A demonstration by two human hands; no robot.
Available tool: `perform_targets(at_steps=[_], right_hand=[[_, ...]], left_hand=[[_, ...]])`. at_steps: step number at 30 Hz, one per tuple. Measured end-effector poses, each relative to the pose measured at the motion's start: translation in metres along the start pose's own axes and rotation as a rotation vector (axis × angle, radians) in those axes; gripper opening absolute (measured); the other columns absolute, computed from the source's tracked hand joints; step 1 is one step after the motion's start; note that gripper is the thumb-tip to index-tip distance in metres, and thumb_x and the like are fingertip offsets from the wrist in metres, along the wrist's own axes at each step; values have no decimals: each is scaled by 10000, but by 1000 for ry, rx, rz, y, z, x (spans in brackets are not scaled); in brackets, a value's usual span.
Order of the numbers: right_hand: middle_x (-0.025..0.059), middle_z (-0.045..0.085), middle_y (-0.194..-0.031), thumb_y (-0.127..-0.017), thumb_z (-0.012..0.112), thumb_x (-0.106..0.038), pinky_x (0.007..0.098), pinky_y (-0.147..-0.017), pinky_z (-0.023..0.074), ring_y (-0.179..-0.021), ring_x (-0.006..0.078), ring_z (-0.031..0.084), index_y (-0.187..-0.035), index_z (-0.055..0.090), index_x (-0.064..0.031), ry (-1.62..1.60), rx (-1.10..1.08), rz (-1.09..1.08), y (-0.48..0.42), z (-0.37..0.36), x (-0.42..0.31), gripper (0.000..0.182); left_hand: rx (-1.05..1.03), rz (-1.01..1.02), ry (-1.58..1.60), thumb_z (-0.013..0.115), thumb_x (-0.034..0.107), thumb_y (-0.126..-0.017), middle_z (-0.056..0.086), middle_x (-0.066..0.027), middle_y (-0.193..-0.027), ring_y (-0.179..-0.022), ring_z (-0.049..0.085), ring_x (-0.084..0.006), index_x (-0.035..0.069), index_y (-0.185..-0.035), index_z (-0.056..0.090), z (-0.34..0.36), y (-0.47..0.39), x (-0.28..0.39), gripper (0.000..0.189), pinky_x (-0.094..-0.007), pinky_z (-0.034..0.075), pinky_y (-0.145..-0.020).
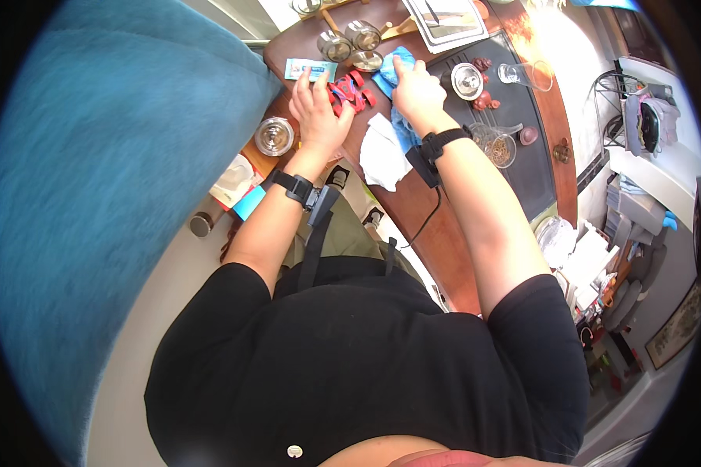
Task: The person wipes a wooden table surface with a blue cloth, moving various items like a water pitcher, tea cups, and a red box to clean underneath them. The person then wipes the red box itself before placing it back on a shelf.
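Observation:
My left hand (320,117) is at the left end of a brown wooden table, its fingers spread beside a red toy car (350,93) with red wheels. The thumb and fingers lie close to the car; whether they grip it I cannot tell. A light blue wipes packet (309,69) lies just beyond the fingertips. My right hand (419,93) rests on a crumpled blue cloth (407,131); the fingers partly hide it, and a grip cannot be made out. Between the two forearms a white cloth or tissue (384,153) hangs over the table's near edge.
Lidded glass jars (362,36) stand behind the car, another jar (274,136) at left. A dark tea tray (526,169) on the right holds a metal-topped vessel (467,80), a clear glass (515,74), reddish figurines (482,100) and a glass pitcher (498,150). A blue curtain-like fabric (122,134) fills the left.

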State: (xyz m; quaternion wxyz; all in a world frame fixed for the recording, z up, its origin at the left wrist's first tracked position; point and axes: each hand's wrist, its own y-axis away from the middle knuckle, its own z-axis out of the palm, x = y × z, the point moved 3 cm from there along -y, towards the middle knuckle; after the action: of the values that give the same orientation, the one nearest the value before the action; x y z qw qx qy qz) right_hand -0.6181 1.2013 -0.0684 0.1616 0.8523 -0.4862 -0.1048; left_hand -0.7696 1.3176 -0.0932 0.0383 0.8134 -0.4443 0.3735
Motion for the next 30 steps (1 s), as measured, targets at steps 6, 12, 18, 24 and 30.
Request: perform_targets(at_steps=[6, 12, 18, 24, 30], right_hand=[[155, 539, -1140, -934, 431, -186, 487, -729, 519, -960, 376, 611, -1340, 500, -195, 197, 59, -74, 1, -6, -9, 412], [176, 506, -1236, -927, 472, -198, 550, -693, 498, -912, 369, 601, -1286, 534, -191, 217, 62, -104, -1, 8, -3, 365], [120, 535, -1145, -932, 443, -186, 469, -734, 513, -966, 337, 614, -1353, 493, -219, 263, 4, -67, 18, 0, -5, 425], [106, 532, -1143, -922, 451, -185, 505, -700, 515, -964, 327, 614, -1360, 487, -253, 258, -3, -33, 17, 9, -2, 445], [96, 522, -1173, -921, 452, -188, 518, -698, 519, -990, 319, 604, -1383, 451, -316, 233, -21, -1, 14, 18, 2, 479]], left_hand=[[-34, 8, -45, 701, 205, -732, 290, -203, -1430, -1311, 295, -411, 87, -1332, 390, 0, -6, -4, 686, -529, 253, -1045], [72, -4, 98, 645, 155, -796, 299, -233, -1396, -1280, 322, -407, 17, -1314, 381, -3, -22, -9, 598, -505, 267, -1058], [324, -115, 337, 543, 89, -777, 419, -266, -1266, -1218, 401, -408, -63, -1222, 442, 8, -89, -57, 481, -461, 311, -1061], [31, -207, 114, 597, 157, -772, 505, -235, -1277, -1201, 489, -360, -36, -1283, 468, 24, -129, -92, 561, -408, 391, -1018], [-165, -213, 26, 654, 381, -822, 668, -146, -1096, -1065, 606, -318, 69, -1167, 623, 36, -143, -103, 466, -423, 427, -926]])
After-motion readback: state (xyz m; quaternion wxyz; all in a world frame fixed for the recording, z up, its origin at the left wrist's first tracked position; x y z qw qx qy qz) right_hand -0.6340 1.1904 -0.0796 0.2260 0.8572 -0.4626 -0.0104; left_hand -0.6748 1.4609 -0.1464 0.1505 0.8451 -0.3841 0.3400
